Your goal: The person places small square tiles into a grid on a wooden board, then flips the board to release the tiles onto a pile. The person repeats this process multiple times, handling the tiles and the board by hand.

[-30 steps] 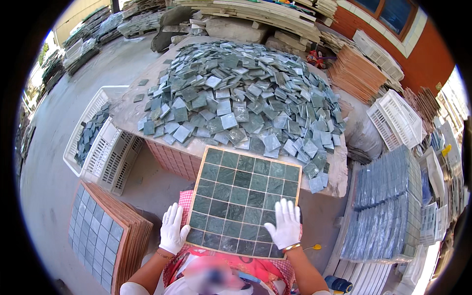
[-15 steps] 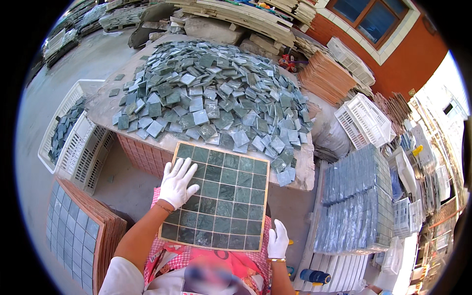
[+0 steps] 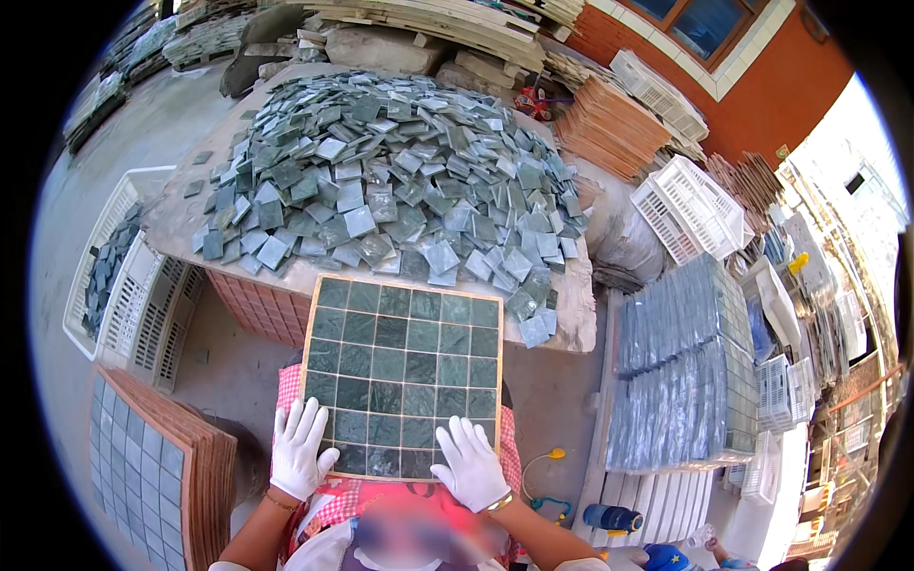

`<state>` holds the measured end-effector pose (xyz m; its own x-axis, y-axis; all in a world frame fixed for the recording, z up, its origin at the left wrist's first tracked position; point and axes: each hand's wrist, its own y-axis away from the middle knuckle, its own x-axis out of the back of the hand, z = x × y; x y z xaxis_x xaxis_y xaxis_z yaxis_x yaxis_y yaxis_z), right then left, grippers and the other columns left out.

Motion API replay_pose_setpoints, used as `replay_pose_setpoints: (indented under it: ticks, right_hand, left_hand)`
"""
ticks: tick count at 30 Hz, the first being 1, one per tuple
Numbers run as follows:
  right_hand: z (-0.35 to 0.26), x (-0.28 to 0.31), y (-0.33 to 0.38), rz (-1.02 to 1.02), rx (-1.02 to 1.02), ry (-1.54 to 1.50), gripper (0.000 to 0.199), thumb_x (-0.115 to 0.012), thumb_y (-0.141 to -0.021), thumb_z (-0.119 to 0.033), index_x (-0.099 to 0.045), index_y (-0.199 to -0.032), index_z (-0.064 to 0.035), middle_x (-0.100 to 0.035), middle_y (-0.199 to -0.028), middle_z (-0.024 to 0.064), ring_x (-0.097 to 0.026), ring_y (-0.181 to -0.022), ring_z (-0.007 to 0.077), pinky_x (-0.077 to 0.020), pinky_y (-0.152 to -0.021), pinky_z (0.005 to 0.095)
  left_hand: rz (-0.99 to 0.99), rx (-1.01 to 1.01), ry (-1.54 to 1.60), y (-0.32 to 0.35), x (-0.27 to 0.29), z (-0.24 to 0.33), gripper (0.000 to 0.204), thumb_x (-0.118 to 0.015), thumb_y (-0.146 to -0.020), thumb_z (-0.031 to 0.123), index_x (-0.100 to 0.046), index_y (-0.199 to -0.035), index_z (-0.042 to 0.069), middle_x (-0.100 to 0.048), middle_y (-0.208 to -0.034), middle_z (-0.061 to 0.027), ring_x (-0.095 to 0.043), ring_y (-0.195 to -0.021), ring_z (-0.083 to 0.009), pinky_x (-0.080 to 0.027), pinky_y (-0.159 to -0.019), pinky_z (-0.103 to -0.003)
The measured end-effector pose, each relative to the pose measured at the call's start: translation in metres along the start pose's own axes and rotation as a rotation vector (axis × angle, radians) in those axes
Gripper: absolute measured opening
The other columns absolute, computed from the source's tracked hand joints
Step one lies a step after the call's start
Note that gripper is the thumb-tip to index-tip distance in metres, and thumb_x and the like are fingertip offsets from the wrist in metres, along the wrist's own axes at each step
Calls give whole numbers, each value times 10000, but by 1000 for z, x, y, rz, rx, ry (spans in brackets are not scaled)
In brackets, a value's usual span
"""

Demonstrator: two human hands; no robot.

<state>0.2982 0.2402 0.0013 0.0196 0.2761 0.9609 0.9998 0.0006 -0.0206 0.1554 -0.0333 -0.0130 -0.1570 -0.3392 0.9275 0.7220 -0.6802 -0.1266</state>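
Observation:
A square panel (image 3: 404, 366) of dark green stone tiles, set in a grid inside a light rim, rests on my lap. Its far edge reaches the front of the work table. My left hand (image 3: 301, 451), in a white glove, lies open at the panel's lower left edge, fingers stretched out. On the lower right corner, my white-gloved right hand (image 3: 471, 463) is spread flat over the tiles. Neither hand is wrapped round anything. Just beyond the panel, a big heap of loose green-grey tiles (image 3: 358, 222) covers the table (image 3: 577, 314).
White plastic crates (image 3: 155, 309) stand at left, above a stack of boards with a tiled face (image 3: 138, 462). At right are wrapped tile stacks (image 3: 666, 371), a blue bottle (image 3: 612, 518) and another white crate (image 3: 687, 209). Another person's blue cap (image 3: 666, 558) shows at lower right.
My left hand has slid from the panel's upper left down to its lower left edge. My right hand has come from beside the panel onto its lower right corner. The view has shifted slightly.

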Motion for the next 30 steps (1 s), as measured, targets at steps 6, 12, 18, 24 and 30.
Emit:
replay_pose_setpoints:
  ticks: [6,12,18,24,30]
  right_hand:
    - [30,15,-1,257,-95,-118,660,-642,-848,-315,-402,-1370,9,-379,-1417,258,-367,-1304,434,-297,-1088,503]
    - [19,-14,-19,98,-296,141,927,-658,-796,-466,-251,-1430,74,-238,-1486,306,-197,-1394,459,-165,-1134,550]
    - [-20,-23,-47,53,116,52,891,-669,-756,-512,-368,-1390,39,-322,-1461,258,-283,-1375,398,-220,-1129,517]
    - [-92,-51,-104,-156,737,12,711,-532,-868,-499,-390,-1423,-78,-380,-1471,118,-312,-1387,249,-212,-1137,503]
    - [-120,-66,-119,-174,719,-92,679,-538,-875,-488,-421,-1399,-72,-404,-1450,120,-325,-1378,252,-211,-1142,483]
  left_hand:
    - [4,0,-2,0,-2,-1,669,-612,-811,375,-463,-1347,3,-421,-1420,-201,-335,-1345,-395,-181,-1122,-544]
    - [-11,71,-36,-13,-4,-6,750,-647,-800,421,-416,-1396,30,-354,-1471,-207,-306,-1367,-397,-193,-1124,-532]
    - [104,166,57,-55,-15,-22,762,-619,-850,418,-336,-1446,37,-281,-1503,-235,-270,-1384,-413,-220,-1129,-477]
    - [111,109,635,-67,-42,-71,614,-444,-982,359,-250,-1504,100,-286,-1538,-136,-240,-1432,-293,-164,-1141,-456]
    - [102,319,1481,-65,-51,-102,546,-229,-1029,320,-265,-1484,20,-257,-1553,-105,-204,-1445,-252,-139,-1154,-299]
